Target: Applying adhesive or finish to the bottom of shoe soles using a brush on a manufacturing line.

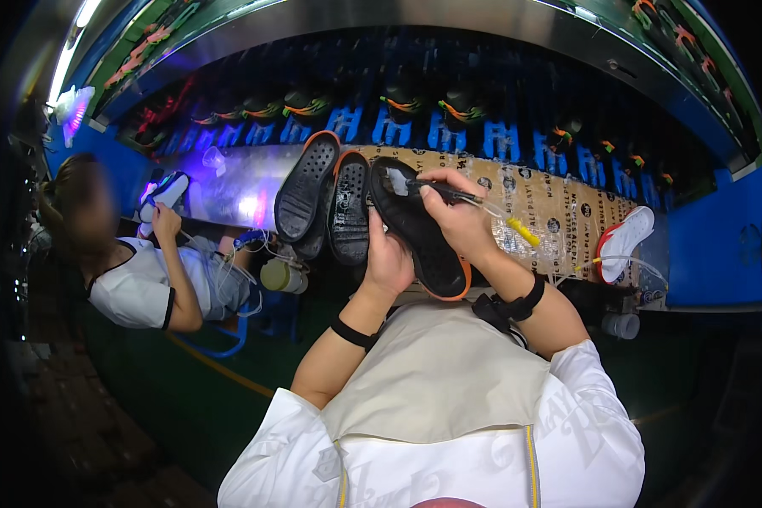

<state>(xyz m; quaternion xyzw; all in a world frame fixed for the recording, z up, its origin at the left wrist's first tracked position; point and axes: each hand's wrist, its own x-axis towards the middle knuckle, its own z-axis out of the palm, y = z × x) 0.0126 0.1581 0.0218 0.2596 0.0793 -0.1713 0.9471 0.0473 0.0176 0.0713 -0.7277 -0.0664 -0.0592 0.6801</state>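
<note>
Apron (436, 368) lies nearest. Sole (416, 230): 12 o'clock from apron, long axis 11-to-5. Left grip (388, 258), at its 8 o'clock, grasps its edge. Right grip (461, 222), at 3 o'clock, clenches brush (455, 195); tip points 9 o'clock at nearby white patch (397, 180). Other soles (350, 212): 10 o'clock.

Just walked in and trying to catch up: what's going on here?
The person's left hand supports a black, orange-edged sole, while the right hand holds a slim tool against its upper part, beside a whitish patch. More black soles lie just to the left, and a white, red-edged sole sits off to the right. Further left, a co-worker holds a pale shoe piece.
</note>
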